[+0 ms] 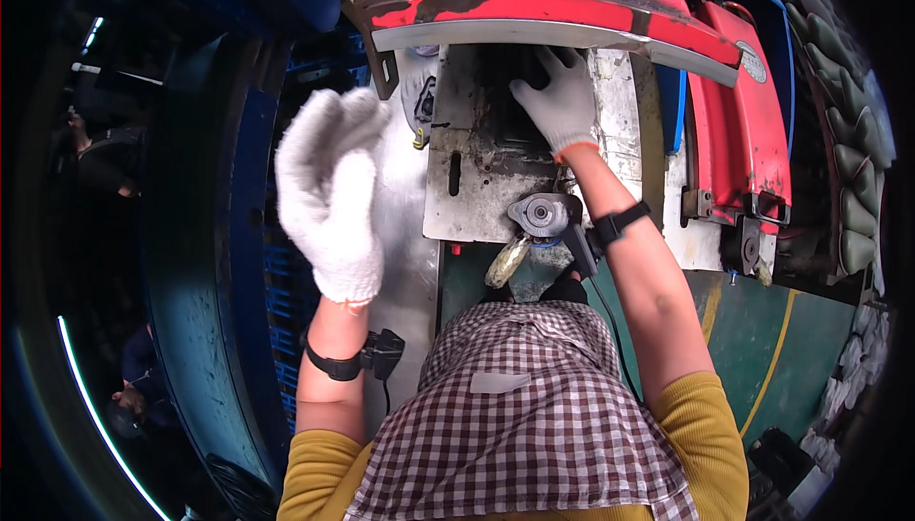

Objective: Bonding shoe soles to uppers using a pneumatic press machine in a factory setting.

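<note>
My left hand (329, 192), in a white knit glove, is raised in the air with its fingers loosely curled, holding nothing, just left of a steel plate (405, 235). My right hand (560, 102), also in a white glove, reaches under the red machine cover (534, 1) and rests with spread fingers on a dark part (505, 121) of a worn metal plate (467, 197). A round metal fitting (543, 213) sits below that hand, near my wrist. Both wrists carry black bands with small devices.
A big red machine housing (739, 130) with latches stands to the right. A blue curved frame (205, 264) runs down the left. Stacked grey sacks (848, 140) line the far right. Green floor (772, 340) with yellow lines lies below. Another person (143, 388) is at lower left.
</note>
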Demonstrator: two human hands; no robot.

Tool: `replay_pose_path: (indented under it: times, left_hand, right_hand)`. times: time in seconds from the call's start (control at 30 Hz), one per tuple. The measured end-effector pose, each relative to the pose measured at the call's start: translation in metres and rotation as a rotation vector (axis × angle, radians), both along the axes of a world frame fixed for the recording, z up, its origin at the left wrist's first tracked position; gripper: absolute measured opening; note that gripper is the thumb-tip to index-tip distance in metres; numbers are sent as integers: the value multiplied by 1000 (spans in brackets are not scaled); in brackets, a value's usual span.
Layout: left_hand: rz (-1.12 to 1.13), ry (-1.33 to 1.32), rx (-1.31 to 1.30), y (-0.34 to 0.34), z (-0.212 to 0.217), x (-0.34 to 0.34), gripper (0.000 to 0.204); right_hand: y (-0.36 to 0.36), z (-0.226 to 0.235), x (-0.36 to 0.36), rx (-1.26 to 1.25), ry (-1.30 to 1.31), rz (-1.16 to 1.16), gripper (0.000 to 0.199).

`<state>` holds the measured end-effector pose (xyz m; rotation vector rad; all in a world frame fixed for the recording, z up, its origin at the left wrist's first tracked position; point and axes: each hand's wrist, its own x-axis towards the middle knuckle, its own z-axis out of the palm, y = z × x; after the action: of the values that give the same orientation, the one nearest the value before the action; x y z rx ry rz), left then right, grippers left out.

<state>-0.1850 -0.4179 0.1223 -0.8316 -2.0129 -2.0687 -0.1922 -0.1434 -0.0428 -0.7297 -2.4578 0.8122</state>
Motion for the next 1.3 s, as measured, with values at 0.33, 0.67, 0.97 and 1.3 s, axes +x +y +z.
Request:
replay_pose_path:
  times: [0.33, 0.67, 0.97, 1.3]
  left_hand:
    - [-51, 555, -229, 75, 55, -65, 48]
    - [-319, 866, -840, 188, 118, -104, 38]
    - [-864, 25, -1192, 186, 40, -53, 33]
    - [-729, 346, -1268, 156, -100, 0, 36]
  right_hand:
    - [-19, -23, -8, 122, -304, -107, 79]
    - [12, -21, 146, -467, 166, -72, 30]
    - [-94, -75, 253, -1504, -305, 431, 41]
    - [-129, -96, 186, -2340, 114, 464, 45]
